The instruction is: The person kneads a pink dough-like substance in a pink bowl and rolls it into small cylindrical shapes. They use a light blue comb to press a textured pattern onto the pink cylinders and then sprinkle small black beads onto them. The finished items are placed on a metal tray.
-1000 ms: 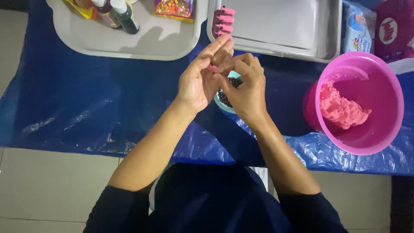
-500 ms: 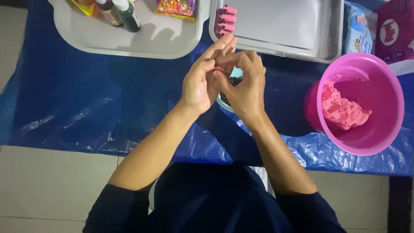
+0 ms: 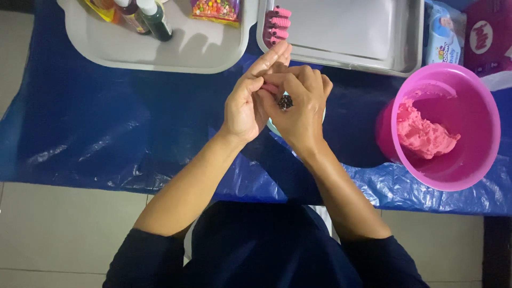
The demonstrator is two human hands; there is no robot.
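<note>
We've got both hands up together over the blue plastic sheet, pretty much dead centre. Our left hand has its fingers stretched upward and its thumb pressed in against a small pink lump, while our right hand curls over from the other side, fingertips pinched onto that same lump, so both hands are closed on it and touching each other. There's something small and dark peeking out between the hands, can't tell what it is. Right under the hands a bit of a pale round dish shows, mostly hidden. Off to the right sits a pink bowl with a chunk of pink dough in it, well apart from the hands. Up top there's a white tray with dark bottles and a packet of coloured sprinkles, and next to it a metal tray with a pink ridged tool on its left edge, just above our fingertips.
</note>
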